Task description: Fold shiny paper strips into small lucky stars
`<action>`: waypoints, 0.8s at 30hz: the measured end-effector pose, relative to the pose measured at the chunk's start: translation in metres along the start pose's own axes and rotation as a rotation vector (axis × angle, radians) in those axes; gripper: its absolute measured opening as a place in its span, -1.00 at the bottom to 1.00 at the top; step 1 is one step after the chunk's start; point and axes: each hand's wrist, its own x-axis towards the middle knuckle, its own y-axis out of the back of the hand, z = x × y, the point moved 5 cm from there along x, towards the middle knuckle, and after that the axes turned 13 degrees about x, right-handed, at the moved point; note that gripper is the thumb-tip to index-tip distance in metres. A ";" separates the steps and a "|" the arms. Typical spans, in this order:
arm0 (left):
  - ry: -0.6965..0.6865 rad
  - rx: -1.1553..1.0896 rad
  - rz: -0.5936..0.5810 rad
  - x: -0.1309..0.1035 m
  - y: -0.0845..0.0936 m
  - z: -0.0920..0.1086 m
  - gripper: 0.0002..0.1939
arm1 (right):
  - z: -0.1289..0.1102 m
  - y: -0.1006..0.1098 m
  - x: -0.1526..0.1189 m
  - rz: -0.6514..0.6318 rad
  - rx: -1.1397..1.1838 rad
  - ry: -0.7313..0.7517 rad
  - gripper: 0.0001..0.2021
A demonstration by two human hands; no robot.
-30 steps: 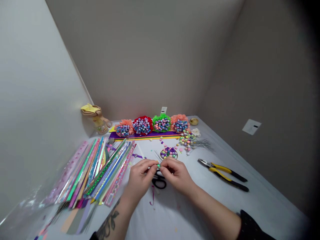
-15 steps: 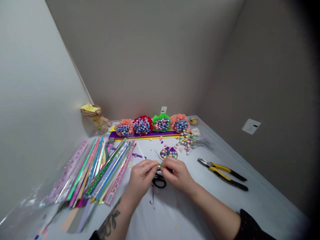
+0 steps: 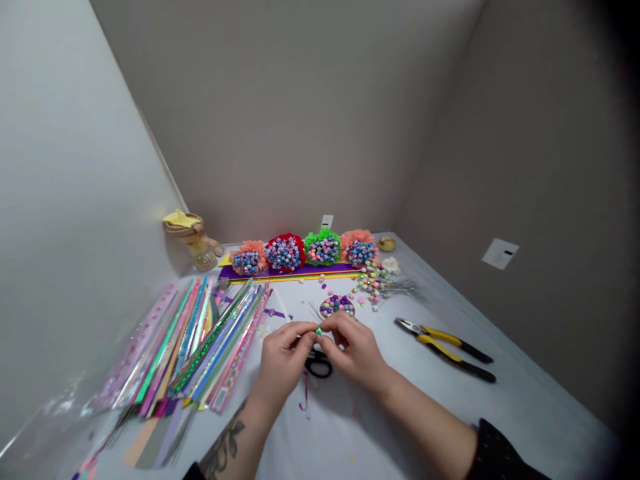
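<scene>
Between the fingertips of both hands is a tiny shiny green folded paper star [image 3: 319, 331]; its details are too small to make out. My left hand [image 3: 287, 353] pinches it from the left, thumb and forefinger together. From the right, my right hand [image 3: 351, 347] pinches it too, fingers curled. Below the hands, scissors [image 3: 319, 364] with black handles lie on the table, blades mostly covered by the fingers. Just beyond stands a round dish [image 3: 337, 306] of purple, pink and white folded stars.
Pliers [image 3: 445, 347] with yellow-black handles lie at right. Bundles of paper strips [image 3: 210, 347] spread across the left. Several star bouquets [image 3: 285, 252] line the back, near a glass jar [image 3: 203, 253]. Loose stars [image 3: 373, 280] and thin wires [image 3: 405, 287] lie behind the dish.
The fingers have shifted slightly around the green star, and more of it shows between the fingertips. Everything on the table lies as before.
</scene>
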 end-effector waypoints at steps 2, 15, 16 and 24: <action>0.019 -0.022 -0.018 0.000 -0.002 0.000 -0.84 | 0.000 -0.003 -0.002 -0.010 -0.019 0.023 -0.92; 0.075 0.568 -0.194 0.011 0.009 -0.021 -0.78 | 0.071 0.067 0.012 0.227 -0.374 -0.236 -0.88; 0.068 0.610 -0.245 0.011 0.008 -0.021 -0.79 | 0.077 0.063 0.012 0.149 -0.396 -0.232 -0.88; 0.110 0.559 -0.330 0.009 0.009 -0.016 -0.82 | 0.086 0.035 0.008 0.000 -0.401 -0.215 -0.89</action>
